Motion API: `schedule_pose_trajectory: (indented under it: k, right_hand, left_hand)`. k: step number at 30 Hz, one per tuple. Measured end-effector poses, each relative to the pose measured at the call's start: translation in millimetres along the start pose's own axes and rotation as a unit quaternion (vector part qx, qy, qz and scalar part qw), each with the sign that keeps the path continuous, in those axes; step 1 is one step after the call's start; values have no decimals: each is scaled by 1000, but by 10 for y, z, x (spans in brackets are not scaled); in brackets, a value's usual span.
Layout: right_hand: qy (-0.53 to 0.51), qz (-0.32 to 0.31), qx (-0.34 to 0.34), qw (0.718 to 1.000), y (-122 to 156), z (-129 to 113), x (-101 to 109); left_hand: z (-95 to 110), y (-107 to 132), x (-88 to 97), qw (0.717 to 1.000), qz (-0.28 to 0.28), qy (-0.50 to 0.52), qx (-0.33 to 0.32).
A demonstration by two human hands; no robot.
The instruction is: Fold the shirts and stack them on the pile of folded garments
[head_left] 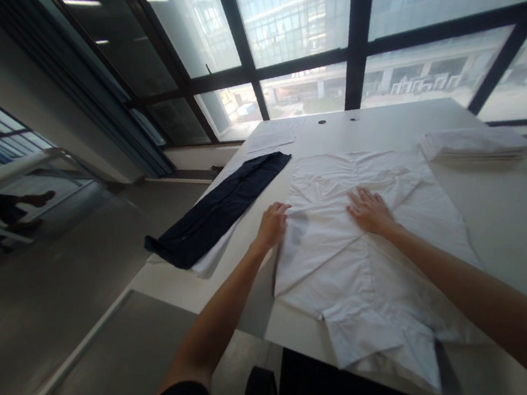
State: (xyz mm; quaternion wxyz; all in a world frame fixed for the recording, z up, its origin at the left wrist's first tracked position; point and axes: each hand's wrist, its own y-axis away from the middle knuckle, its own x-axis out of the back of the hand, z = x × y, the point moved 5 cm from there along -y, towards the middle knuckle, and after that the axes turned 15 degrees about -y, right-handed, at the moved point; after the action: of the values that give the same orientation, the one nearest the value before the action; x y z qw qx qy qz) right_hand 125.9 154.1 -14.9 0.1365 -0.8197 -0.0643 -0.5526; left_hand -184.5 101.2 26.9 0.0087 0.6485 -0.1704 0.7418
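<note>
A white shirt [333, 259] lies spread and creased on the white table in front of me, one sleeve-like flap hanging toward the near edge. My left hand [274, 223] is at its left border, fingers bent and closed on the cloth, which lifts a little there and casts a shadow. The thumb is mostly hidden. On the middle of the shirt, my right hand [369, 210] rests palm down with its fingers stretched and spread. Folds run across the fabric between the two hands.
Folded dark trousers [222, 212] lie on white cloth along the table's left side. A stack of folded white cloth [475, 144] sits at the right. Sheets of paper [272, 135] lie at the back. Behind the table [511, 218] stand large windows; a person's leg shows far left.
</note>
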Motion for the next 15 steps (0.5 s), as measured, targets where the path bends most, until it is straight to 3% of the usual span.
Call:
schedule_pose_trajectory:
  k: [2,4,8,11,15]
  right_hand:
    - [1,1,0,1000,3,1,1]
    - [2,2,0,1000,2,4,1]
    - [1,-4,-2,1000,-2,11,-8]
    - [-1,-3,-4,1000,-4,10,-9]
    - [-13,-6,-10,1000,-6,5,-10]
  left_hand:
    - [189,170,-66,997,-18,-42,-67]
    - [257,338,-162,988,-76,-79,-107]
    - [98,583,-164,978,-149,-104,-100]
    - [52,805,58,989,-112,-63,-79]
    - [247,1313,428,995,-44,0,-94]
